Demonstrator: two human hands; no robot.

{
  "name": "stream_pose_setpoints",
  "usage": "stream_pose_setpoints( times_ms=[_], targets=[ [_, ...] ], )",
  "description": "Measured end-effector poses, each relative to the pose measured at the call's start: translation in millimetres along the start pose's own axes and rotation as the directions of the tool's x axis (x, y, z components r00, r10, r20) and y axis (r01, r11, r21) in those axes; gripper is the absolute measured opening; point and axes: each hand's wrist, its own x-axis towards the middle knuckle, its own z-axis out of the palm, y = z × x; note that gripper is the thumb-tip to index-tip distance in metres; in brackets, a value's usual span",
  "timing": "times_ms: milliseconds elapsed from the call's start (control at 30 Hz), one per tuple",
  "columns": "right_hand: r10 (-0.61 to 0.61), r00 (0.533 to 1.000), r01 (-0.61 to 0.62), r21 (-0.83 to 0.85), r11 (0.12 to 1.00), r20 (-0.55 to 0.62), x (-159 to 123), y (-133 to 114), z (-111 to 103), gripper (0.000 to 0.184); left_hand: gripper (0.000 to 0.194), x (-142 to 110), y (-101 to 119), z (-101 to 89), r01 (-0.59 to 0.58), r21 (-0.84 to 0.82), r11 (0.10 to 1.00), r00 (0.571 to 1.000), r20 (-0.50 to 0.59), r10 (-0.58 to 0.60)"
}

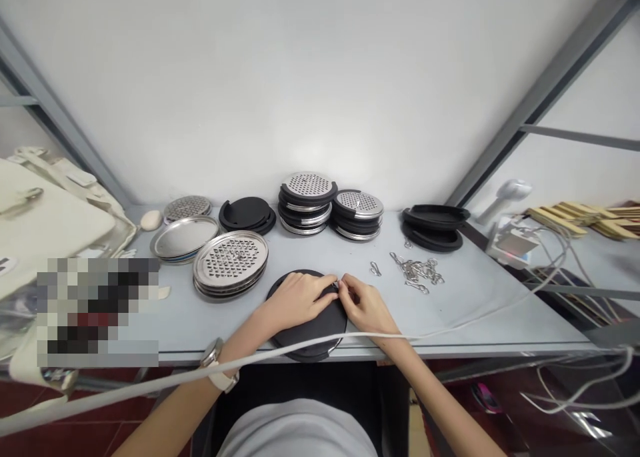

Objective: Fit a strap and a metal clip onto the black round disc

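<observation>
A black round grater holder lies flat at the table's front edge, directly before me. My left hand rests across its top, thumb and forefinger reaching to its right rim. At that rim my right hand is closed in a pinch, the fingertips of both hands almost meeting. A small metallic bit glints between them, mostly hidden by the fingers. Right of my hands lies a loose pile of metal wire clips, with a single metal clip apart from it. Left of the holder is a stack of round metal graters.
Behind stand two stacks of graters in black holders. Black holders sit at back right, more black holders at back left beside metal discs. A white cable crosses before my forearms. A cream bag is at left.
</observation>
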Motion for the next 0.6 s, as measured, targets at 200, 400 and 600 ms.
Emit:
stream_pose_setpoints(
  times_ms=[200,400,600],
  targets=[
    [0.012,1.000,-0.011,0.026,1.000,-0.015,1.6,-0.9,0.2,0.025,0.030,4.3,-7.7,-5.1,-0.020,0.008,1.000,1.000,0.011,0.020],
    [0.018,0.999,-0.016,0.061,0.998,-0.032,2.1,-2.0,-0.1,0.025,0.025,4.0,-6.9,-7.0,0.043,0.009,0.999,0.999,0.005,-0.043],
    [0.018,0.999,-0.014,0.067,0.998,-0.050,2.7,0.4,2.0,0.027,0.027,-11.0,23.4,-13.7,0.223,0.117,0.968,0.975,-0.014,-0.222]
  ],
)
